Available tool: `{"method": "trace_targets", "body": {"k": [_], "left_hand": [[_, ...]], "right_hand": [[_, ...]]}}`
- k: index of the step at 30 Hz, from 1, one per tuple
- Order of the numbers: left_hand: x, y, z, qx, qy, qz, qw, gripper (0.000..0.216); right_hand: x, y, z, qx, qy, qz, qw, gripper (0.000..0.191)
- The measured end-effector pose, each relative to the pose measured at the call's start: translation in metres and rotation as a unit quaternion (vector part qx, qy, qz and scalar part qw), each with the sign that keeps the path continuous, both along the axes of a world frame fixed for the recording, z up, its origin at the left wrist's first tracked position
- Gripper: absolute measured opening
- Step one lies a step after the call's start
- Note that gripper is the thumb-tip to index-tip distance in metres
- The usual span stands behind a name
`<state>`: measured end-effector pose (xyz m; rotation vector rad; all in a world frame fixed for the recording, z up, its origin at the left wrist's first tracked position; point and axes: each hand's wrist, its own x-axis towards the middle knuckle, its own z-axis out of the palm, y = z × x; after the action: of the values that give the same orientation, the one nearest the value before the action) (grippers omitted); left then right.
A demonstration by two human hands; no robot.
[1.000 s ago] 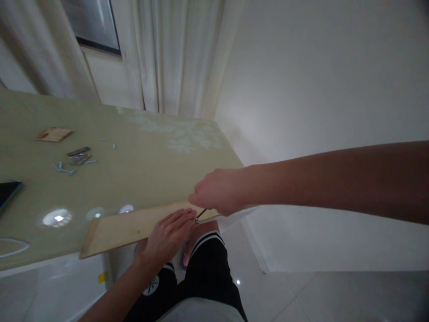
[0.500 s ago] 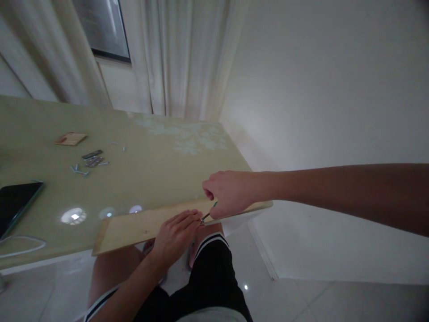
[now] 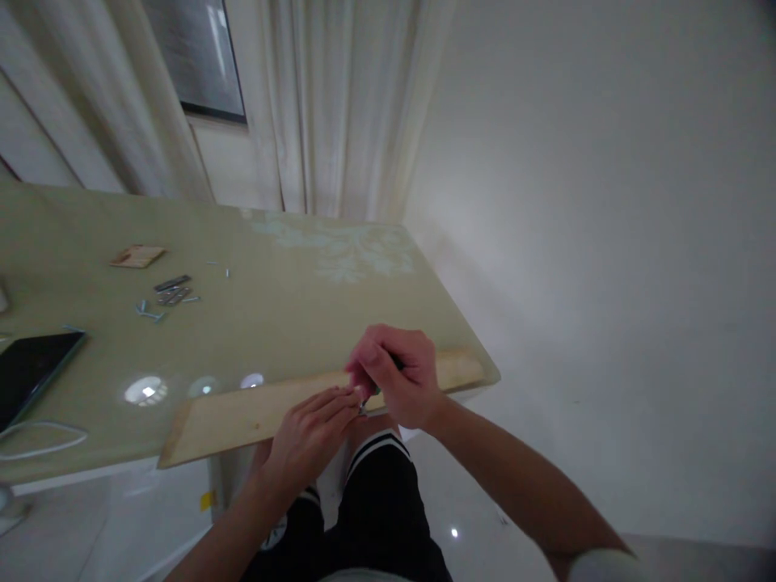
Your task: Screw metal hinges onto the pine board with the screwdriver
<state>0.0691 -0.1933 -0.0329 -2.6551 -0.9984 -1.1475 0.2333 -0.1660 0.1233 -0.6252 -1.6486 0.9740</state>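
A long, pale wooden board (image 3: 218,420) lies along the near edge of the table and juts slightly past it. My left hand (image 3: 318,424) holds the board at its near edge, fingers straight and together on top, thumb hidden. Close by its fingertips a small metal piece (image 3: 362,409) shows at the board's edge, too small to name. My right hand (image 3: 394,372) is closed round a screwdriver (image 3: 377,391) with a green part on it. Most of the tool is hidden in the fist, and its tip is down near my left fingertips.
Several metal plates (image 3: 174,296) and screws (image 3: 149,312) lie on the green table (image 3: 291,323). Behind them is a small wooden piece (image 3: 138,256). A dark tablet (image 3: 40,368) and a white cable (image 3: 45,440) are at the left. A white wall (image 3: 582,242) rises on the right.
My right hand has turned over at the wrist, its forearm swinging from level to slanting down toward me. My left hand stays on the board. The view has shifted slightly.
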Motion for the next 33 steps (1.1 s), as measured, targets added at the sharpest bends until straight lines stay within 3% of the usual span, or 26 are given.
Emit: {"method": "trace_targets", "body": {"k": [4, 10, 12, 14, 16, 17, 20, 25, 27, 28, 30, 33], "left_hand": [[-0.001, 0.001, -0.004, -0.005, 0.009, -0.001, 1.0, 0.016], [0.002, 0.0, 0.005, -0.007, -0.001, 0.01, 1.0, 0.021], [0.003, -0.001, 0.011, -0.003, -0.008, 0.011, 1.0, 0.027], [0.004, -0.002, 0.017, -0.005, -0.015, 0.014, 1.0, 0.028], [0.004, -0.003, 0.02, -0.011, -0.025, 0.015, 1.0, 0.029], [0.005, -0.003, 0.021, -0.016, -0.03, 0.013, 0.999, 0.03], [0.006, -0.004, 0.023, -0.022, -0.043, 0.009, 0.999, 0.033], [0.005, -0.003, 0.026, -0.01, -0.016, 0.014, 1.0, 0.03], [0.004, -0.002, 0.026, -0.001, -0.006, 0.013, 1.0, 0.033], [0.004, -0.002, 0.026, 0.003, -0.002, 0.011, 1.0, 0.034], [0.003, -0.002, 0.024, 0.009, 0.002, 0.01, 1.0, 0.035], [0.002, -0.002, 0.021, 0.005, -0.001, 0.012, 1.0, 0.03]], "right_hand": [[0.001, 0.013, -0.012, -0.027, 0.09, 0.096, 0.991, 0.041], [0.009, 0.033, -0.024, -0.062, 0.092, 0.261, 0.959, 0.026], [0.004, 0.029, -0.032, -0.043, 0.098, 0.194, 0.975, 0.024], [-0.004, 0.018, -0.041, 0.023, 0.091, 0.021, 0.995, 0.021], [-0.007, 0.005, -0.047, 0.119, 0.056, -0.134, 0.982, 0.031], [-0.006, -0.001, -0.048, 0.16, 0.036, -0.167, 0.972, 0.037], [0.007, -0.012, -0.039, 0.199, -0.033, -0.114, 0.973, 0.048], [0.041, -0.01, -0.009, 0.132, -0.117, 0.06, 0.983, 0.042], [0.043, -0.009, -0.007, 0.11, -0.115, 0.087, 0.983, 0.038], [0.041, -0.009, -0.009, 0.111, -0.107, 0.07, 0.986, 0.036], [0.034, -0.01, -0.016, 0.143, -0.088, -0.037, 0.985, 0.034], [0.027, -0.011, -0.026, 0.21, -0.065, -0.202, 0.954, 0.035]]}}
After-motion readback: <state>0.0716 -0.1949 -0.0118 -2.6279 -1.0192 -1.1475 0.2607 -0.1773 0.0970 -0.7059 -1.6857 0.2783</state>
